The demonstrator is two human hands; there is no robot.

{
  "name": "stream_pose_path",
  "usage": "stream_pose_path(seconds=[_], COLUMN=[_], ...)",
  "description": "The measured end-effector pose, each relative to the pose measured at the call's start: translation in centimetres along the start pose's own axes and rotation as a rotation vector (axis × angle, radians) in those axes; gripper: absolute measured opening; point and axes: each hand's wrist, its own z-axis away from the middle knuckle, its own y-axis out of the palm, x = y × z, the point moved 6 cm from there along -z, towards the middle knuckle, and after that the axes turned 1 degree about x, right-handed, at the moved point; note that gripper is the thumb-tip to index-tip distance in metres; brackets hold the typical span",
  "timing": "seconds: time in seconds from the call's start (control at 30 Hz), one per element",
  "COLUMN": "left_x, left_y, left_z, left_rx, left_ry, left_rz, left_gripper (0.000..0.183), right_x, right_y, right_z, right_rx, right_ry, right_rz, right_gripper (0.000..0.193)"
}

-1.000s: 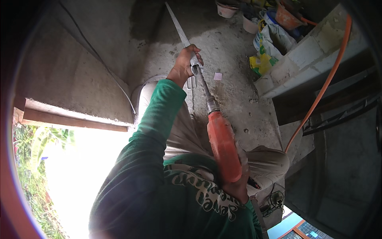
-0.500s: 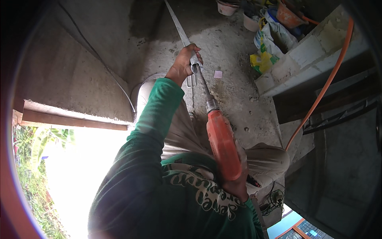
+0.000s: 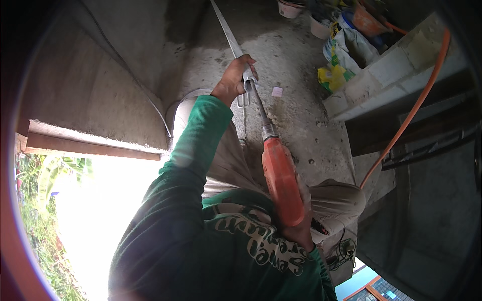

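My left hand [image 3: 236, 76] is closed around the near end of a long, light-grey metal profile [image 3: 227, 30], which runs away from me toward the far wall. A red power drill [image 3: 282, 183] lies along my front, its metal chuck [image 3: 269, 132] facing away from me. From the chuck a long drill bit [image 3: 259, 104] reaches to the open end of the profile, and its tip is hidden there. My right hand [image 3: 299, 236] grips the rear of the drill; the body of the tool covers most of its fingers.
A small pale square [image 3: 277, 92] lies on the rough concrete floor [image 3: 296, 60]. Buckets, an orange basin [image 3: 369, 21] and a white sack [image 3: 354, 47] stand at the far right beside a block wall [image 3: 391, 65]. An orange hose [image 3: 409, 120] hangs at right; a bright opening [image 3: 110, 210] is at left.
The view has shifted very slightly. Both hands, the drill and the profile keep nearly the same positions relative to each other.
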Motion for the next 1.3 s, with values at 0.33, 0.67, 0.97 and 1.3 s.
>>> stream_pose_path(seconds=[0.33,0.67,0.97,1.3], left_x=[-0.2,-0.4,-0.5,-0.1], left_y=[-0.3,-0.7,-1.1,-1.4], left_z=[0.0,0.2,0.1,-0.2], left_rx=[0.053,0.015,-0.005,-0.012], left_ry=[-0.014,0.018,0.028,0.005], left_rz=[0.017,-0.029,-0.096,-0.08], left_gripper=[0.014,0.012,0.012,0.012], right_x=[-0.2,-1.2,-1.3,-0.9], right_y=[0.3,0.5,1.2,1.1], right_z=[-0.1,0.2,-0.5,-0.8], right_rx=[-0.005,0.003,0.065,0.061], right_ry=[0.014,0.004,0.037,0.036], right_rz=[-0.043,-0.062,-0.078,-0.055], right_gripper=[0.085,0.083,0.086,0.085])
